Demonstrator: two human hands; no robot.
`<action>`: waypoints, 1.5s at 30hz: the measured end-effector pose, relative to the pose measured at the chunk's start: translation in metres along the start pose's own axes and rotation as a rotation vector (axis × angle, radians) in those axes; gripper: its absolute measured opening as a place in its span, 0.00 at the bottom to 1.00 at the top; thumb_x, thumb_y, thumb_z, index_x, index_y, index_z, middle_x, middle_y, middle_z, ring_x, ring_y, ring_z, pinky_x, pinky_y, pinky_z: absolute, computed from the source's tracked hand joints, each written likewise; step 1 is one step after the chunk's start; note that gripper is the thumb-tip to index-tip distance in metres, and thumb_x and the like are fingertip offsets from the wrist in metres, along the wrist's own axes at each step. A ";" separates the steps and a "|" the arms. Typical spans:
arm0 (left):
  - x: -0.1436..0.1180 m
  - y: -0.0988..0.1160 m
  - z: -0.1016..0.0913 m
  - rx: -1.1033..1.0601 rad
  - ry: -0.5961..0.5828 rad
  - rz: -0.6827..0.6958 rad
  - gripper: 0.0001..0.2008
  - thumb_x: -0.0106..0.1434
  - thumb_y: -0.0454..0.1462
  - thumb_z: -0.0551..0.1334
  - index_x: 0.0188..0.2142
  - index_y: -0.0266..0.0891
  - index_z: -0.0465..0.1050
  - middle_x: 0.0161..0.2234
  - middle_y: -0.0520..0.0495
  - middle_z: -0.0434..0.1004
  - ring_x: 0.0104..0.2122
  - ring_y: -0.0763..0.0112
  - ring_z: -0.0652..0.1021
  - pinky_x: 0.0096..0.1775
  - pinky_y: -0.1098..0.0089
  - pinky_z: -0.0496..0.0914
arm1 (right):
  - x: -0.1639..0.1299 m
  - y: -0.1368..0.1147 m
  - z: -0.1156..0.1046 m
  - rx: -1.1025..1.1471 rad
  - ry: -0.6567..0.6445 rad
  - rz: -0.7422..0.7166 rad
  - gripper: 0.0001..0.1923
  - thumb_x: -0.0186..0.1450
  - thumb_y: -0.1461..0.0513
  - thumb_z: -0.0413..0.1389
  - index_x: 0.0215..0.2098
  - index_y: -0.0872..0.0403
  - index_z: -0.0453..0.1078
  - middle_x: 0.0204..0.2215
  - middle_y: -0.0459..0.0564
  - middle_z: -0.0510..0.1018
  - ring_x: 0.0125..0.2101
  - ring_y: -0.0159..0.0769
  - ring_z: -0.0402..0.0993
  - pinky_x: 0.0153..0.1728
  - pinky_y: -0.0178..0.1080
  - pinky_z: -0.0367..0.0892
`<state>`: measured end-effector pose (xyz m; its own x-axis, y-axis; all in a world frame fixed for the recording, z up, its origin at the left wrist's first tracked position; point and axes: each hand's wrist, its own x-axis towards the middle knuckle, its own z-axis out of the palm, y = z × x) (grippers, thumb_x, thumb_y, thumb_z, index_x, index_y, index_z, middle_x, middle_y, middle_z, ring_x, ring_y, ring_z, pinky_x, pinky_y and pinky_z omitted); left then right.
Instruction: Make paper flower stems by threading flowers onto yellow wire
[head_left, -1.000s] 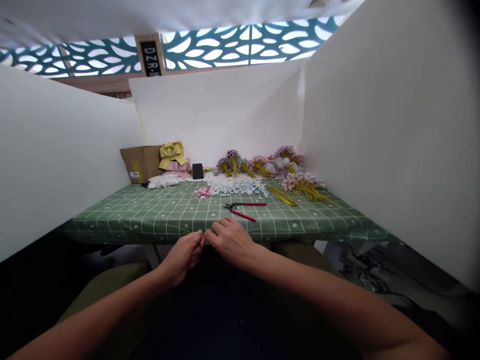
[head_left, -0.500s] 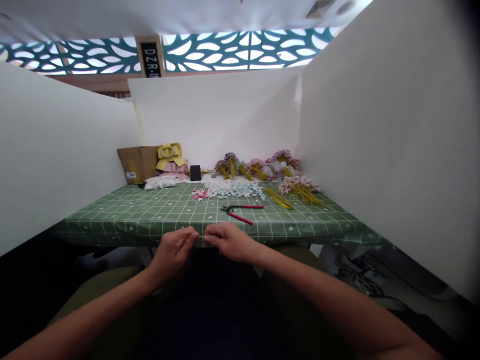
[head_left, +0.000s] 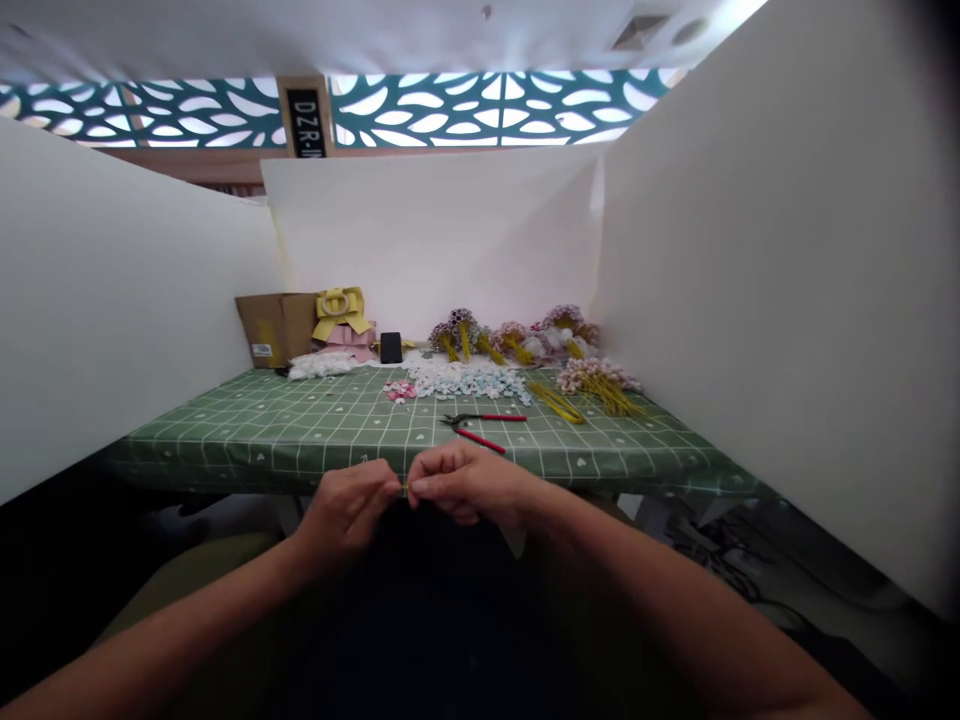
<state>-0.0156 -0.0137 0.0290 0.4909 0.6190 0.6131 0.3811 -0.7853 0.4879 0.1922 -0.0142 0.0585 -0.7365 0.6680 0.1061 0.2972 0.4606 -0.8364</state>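
Yellow wire, a very thin strand, is pinched between the 2 hands just in front of the table's near edge. The left hand has its fingertips curled in and closed on one end; the right hand is clenched over the other end, thumb and forefinger pressed together. Only a sliver of the strand shows between them, too small to tell whether a bead or petal sits on it.

Just beyond the right hand, on the green checked tablecloth, lie red-handled pliers, untouched and with handles apart. Farther back spreads a loose heap of white and pale blue blossoms, with a smaller cluster of pink pieces at its left edge. Right of that lie loose yellow stems and a bundle of pinkish flowers on yellow stems.

Against the rear white partition stand several finished bunches, a dark phone, a yellow and pink bow and a cardboard box.

Judging by this layout, a good share of the work is done: bunches already stand at the back. The large loose heap and spare stems suggest much is left, and the piece in hand looks barely begun.
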 end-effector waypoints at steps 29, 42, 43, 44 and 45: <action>-0.004 -0.022 0.031 -0.551 0.020 -0.685 0.20 0.63 0.52 0.53 0.24 0.39 0.59 0.18 0.58 0.49 0.17 0.78 0.52 0.20 0.75 0.49 | 0.015 0.032 0.026 -0.911 0.386 0.009 0.09 0.66 0.66 0.47 0.37 0.55 0.69 0.29 0.49 0.73 0.30 0.34 0.68 0.30 0.35 0.58; 0.000 0.003 -0.005 -0.008 -0.089 0.122 0.13 0.63 0.42 0.57 0.25 0.39 0.72 0.19 0.52 0.64 0.20 0.75 0.63 0.26 0.71 0.57 | -0.001 0.002 -0.005 0.123 -0.184 -0.028 0.14 0.67 0.54 0.48 0.37 0.56 0.66 0.15 0.35 0.52 0.15 0.24 0.45 0.18 0.29 0.49; 0.000 0.004 -0.005 -0.001 -0.082 0.143 0.13 0.62 0.42 0.58 0.24 0.39 0.72 0.19 0.52 0.64 0.20 0.75 0.63 0.26 0.71 0.57 | -0.001 0.003 -0.005 0.138 -0.213 -0.034 0.14 0.67 0.53 0.47 0.37 0.56 0.66 0.15 0.35 0.51 0.15 0.24 0.45 0.18 0.29 0.49; 0.000 0.002 -0.002 -0.016 -0.056 0.097 0.14 0.62 0.43 0.57 0.23 0.39 0.70 0.19 0.52 0.64 0.20 0.75 0.63 0.26 0.71 0.57 | 0.000 0.006 -0.004 0.073 -0.163 -0.040 0.14 0.68 0.54 0.47 0.36 0.56 0.66 0.16 0.36 0.53 0.15 0.24 0.47 0.19 0.29 0.50; 0.000 0.000 0.003 -0.054 -0.018 -0.013 0.16 0.62 0.44 0.57 0.21 0.39 0.69 0.19 0.52 0.63 0.20 0.75 0.63 0.26 0.72 0.57 | 0.003 0.010 0.000 -0.068 -0.036 -0.037 0.13 0.68 0.56 0.47 0.35 0.56 0.67 0.17 0.37 0.56 0.17 0.24 0.51 0.21 0.30 0.52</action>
<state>-0.0135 -0.0137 0.0270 0.5004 0.6285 0.5955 0.3449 -0.7756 0.5287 0.1930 -0.0077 0.0499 -0.7691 0.6286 0.1160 0.3087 0.5241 -0.7938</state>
